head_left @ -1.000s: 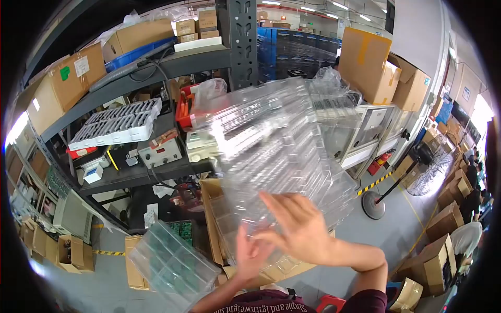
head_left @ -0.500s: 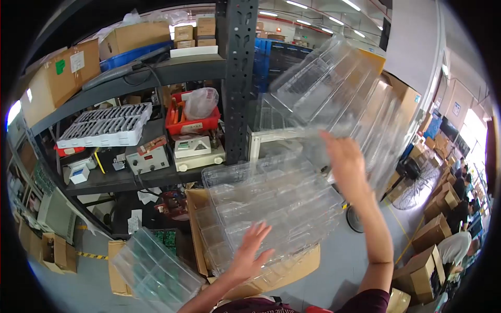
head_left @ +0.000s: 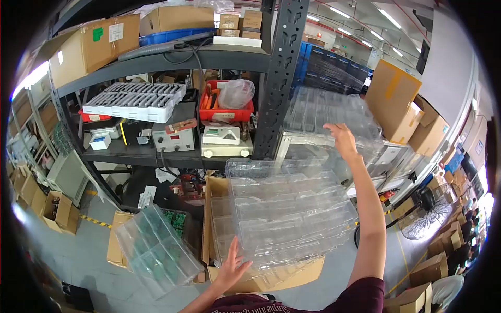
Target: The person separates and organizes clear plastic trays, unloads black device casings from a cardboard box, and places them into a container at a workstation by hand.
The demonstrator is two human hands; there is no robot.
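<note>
A tall stack of clear plastic compartment trays (head_left: 292, 208) stands in an open cardboard box (head_left: 209, 219) in front of me. My left hand (head_left: 232, 268) is at the stack's near left corner, fingers spread and open; whether it touches the rim I cannot tell. More clear trays (head_left: 334, 112) lie on a light-coloured cabinet (head_left: 313, 140) behind the stack. Just in front of their near edge is my right hand (head_left: 343, 142), its fingers partly bent and apart, with nothing seen in them. Another clear tray (head_left: 156, 250) rests tilted over green circuit boards (head_left: 175, 221) at lower left.
Dark metal shelving (head_left: 282, 78) rises at left, holding a white slotted tray (head_left: 135, 101), a red bin (head_left: 225, 112) and instruments. Cardboard boxes (head_left: 394, 99) stand beside the trays on the cabinet. A floor fan (head_left: 428, 208) and people at work are to the right.
The clear trays that were tilted up and blurred above the cabinet now lie on it. My right hand is near their front edge, and my view has shifted. My left hand stays by the stack.
</note>
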